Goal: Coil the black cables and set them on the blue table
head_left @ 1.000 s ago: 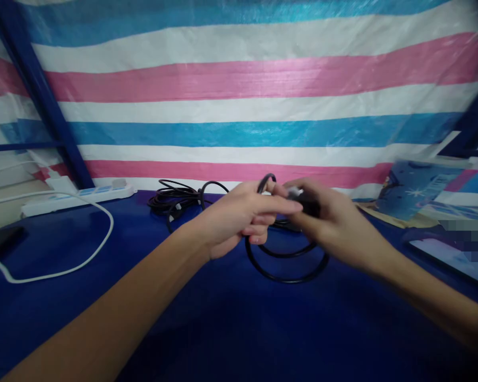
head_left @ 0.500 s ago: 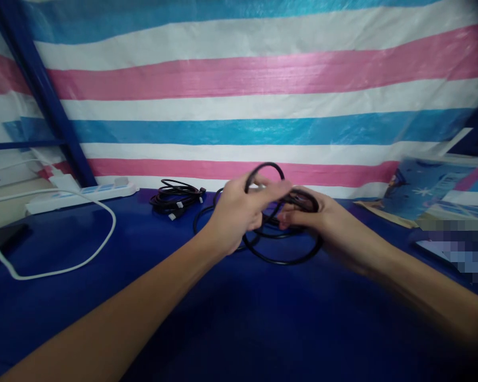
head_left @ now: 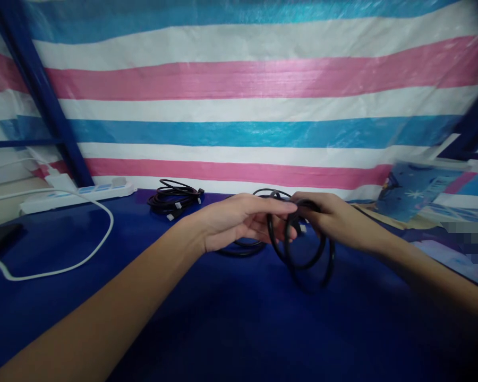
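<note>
We see both hands meeting just above the middle of the blue table (head_left: 231,323). The left hand (head_left: 239,223) comes in from 7 o'clock, fingers extended and loosely together, their tips touching the loops of the black cable (head_left: 302,254). The right hand (head_left: 334,220) comes in from 4 o'clock and is closed in a pinch on the top of the same loops, at a small light-coloured connector; blur hides the exact finger positions. The cable hangs from this grip in two or three near-upright loops, and we cannot tell whether the lowest arc touches the table. One further strand lies flat on the surface below the left hand.

Toward 11 o'clock from the hands, a second coiled cable bundle (head_left: 175,199) lies near the table's far edge, well apart from them. Farther toward 10 o'clock, a white power strip (head_left: 79,193) sits along that edge, and its white cord (head_left: 99,239) curves out over the table surface. At 3 o'clock, a blue printed card (head_left: 414,191) lies tilted. The striped tarpaulin (head_left: 239,85) closes the far side. The surface from 6 to 8 o'clock is bare blue cloth.
</note>
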`<move>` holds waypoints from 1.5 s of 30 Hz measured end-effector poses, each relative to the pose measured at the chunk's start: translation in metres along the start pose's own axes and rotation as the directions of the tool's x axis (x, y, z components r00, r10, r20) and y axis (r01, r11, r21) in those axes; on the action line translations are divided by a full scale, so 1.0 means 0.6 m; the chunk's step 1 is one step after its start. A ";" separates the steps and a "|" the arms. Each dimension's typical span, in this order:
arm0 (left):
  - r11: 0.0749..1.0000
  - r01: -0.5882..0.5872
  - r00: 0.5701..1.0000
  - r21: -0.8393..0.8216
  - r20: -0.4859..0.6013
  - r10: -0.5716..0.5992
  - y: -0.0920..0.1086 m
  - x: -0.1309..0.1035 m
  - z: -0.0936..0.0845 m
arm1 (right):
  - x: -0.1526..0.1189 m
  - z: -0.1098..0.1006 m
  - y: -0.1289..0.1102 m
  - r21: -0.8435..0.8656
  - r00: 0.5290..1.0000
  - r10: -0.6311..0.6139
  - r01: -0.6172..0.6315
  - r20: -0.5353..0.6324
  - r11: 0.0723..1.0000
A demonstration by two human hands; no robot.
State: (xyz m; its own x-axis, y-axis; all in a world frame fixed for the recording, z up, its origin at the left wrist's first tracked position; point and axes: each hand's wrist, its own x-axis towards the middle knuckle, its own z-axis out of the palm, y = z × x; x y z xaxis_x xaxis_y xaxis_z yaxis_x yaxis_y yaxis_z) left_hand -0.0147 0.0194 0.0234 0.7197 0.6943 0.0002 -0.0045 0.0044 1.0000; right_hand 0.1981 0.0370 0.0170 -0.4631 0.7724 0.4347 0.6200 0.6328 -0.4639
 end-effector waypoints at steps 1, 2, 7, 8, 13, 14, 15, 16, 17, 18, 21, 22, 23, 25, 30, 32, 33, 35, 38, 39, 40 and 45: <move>0.998 -0.014 1.000 -0.065 0.022 0.015 0.000 0.001 0.006 | -0.001 0.000 0.002 -0.073 0.998 -0.043 0.040 -0.039 0.997; 0.993 -0.014 0.999 -0.121 0.045 0.019 -0.002 0.003 0.014 | -0.002 0.001 0.003 -0.151 0.995 -0.073 0.061 -0.075 0.987; 0.995 0.032 0.993 -0.100 0.116 -0.021 -0.028 0.018 0.049 | -0.014 0.016 -0.010 -0.403 0.988 -0.109 0.056 -0.109 0.914; 0.996 0.029 0.991 -0.090 0.132 -0.016 -0.033 0.020 0.052 | -0.016 0.019 -0.014 -0.417 0.986 -0.115 0.056 -0.118 0.907; 0.989 0.058 0.966 -0.134 0.258 -0.022 -0.034 0.016 0.036 | -0.014 0.028 -0.025 -0.157 0.977 -0.083 0.052 -0.197 0.986; 0.993 0.044 0.969 -0.107 0.245 -0.017 -0.032 0.015 0.030 | -0.012 0.029 -0.025 -0.041 0.983 -0.064 0.058 -0.172 0.997; 0.998 0.019 0.979 -0.058 0.205 -0.007 -0.030 0.014 0.023 | -0.010 0.029 -0.025 0.063 0.990 -0.051 0.060 -0.135 0.996; 1.000 -0.015 0.990 0.014 0.137 0.013 -0.029 0.015 0.016 | -0.008 0.029 -0.024 0.137 0.994 -0.043 0.056 -0.102 0.989; 0.992 -0.049 0.998 0.113 0.048 0.044 -0.029 0.016 0.008 | -0.007 0.028 -0.022 0.171 0.997 -0.035 0.048 -0.075 0.984; 0.970 -0.075 0.995 0.230 -0.052 0.089 -0.030 0.018 0.001 | -0.006 0.028 -0.022 0.171 0.998 -0.026 0.035 -0.059 0.985; 0.827 -0.086 0.915 0.556 -0.285 0.286 -0.033 0.023 -0.016 | -0.006 0.026 -0.020 0.099 0.997 0.030 -0.023 -0.071 0.995; 0.775 -0.079 0.884 0.627 -0.316 0.346 -0.033 0.023 -0.019 | -0.006 0.025 -0.020 0.093 0.996 0.060 -0.054 -0.069 0.994; 0.737 -0.076 0.865 0.671 -0.323 0.383 -0.031 0.023 -0.020 | -0.006 0.024 -0.020 0.099 0.994 0.094 -0.088 -0.062 0.991; 0.718 -0.079 0.884 0.692 -0.284 0.371 -0.025 0.020 -0.021 | -0.006 0.021 -0.019 0.116 0.989 0.138 -0.132 -0.053 0.985; 0.816 -0.032 0.982 0.578 -0.133 0.133 -0.011 0.009 -0.026 | -0.002 0.004 -0.011 0.031 0.999 0.015 -0.013 -0.047 0.999; 0.866 -0.034 0.997 0.499 -0.041 0.063 -0.011 0.007 -0.032 | -0.002 -0.006 -0.009 0.047 0.998 -0.055 0.055 0.002 0.997; 0.898 -0.035 0.999 0.438 0.007 0.036 -0.011 0.007 -0.035 | -0.003 -0.010 -0.008 0.074 0.997 -0.073 0.072 0.016 0.995; 0.959 -0.034 0.998 0.280 0.062 0.017 -0.011 0.006 -0.035 | -0.005 -0.014 -0.006 0.144 0.997 -0.075 0.072 0.014 0.987; 0.998 -0.047 0.994 0.033 0.104 0.043 -0.013 0.007 -0.026 | -0.007 -0.006 0.000 0.300 1.000 -0.017 0.022 -0.021 0.954; 0.998 -0.057 0.989 -0.027 0.134 0.060 -0.014 0.007 -0.022 | -0.007 0.000 0.003 0.375 1.000 0.003 0.002 -0.012 0.927; 0.995 -0.070 0.982 -0.075 0.167 0.082 -0.017 0.008 -0.018 | -0.007 0.008 0.006 0.458 1.000 0.018 -0.020 0.009 0.889; 0.985 -0.032 0.970 -0.167 0.234 0.071 -0.034 0.018 -0.008 | -0.008 0.035 0.006 0.720 0.993 0.034 -0.105 0.113 0.686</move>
State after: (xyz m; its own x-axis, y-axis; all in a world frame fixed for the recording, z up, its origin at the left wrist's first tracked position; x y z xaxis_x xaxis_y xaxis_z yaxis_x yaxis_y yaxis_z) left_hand -0.0103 0.0305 0.0031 0.8600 0.5051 0.0731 -0.1436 0.1021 0.9844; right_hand 0.1892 0.0366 -0.0033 -0.5104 0.7945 0.3289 0.0174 0.3919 -0.9198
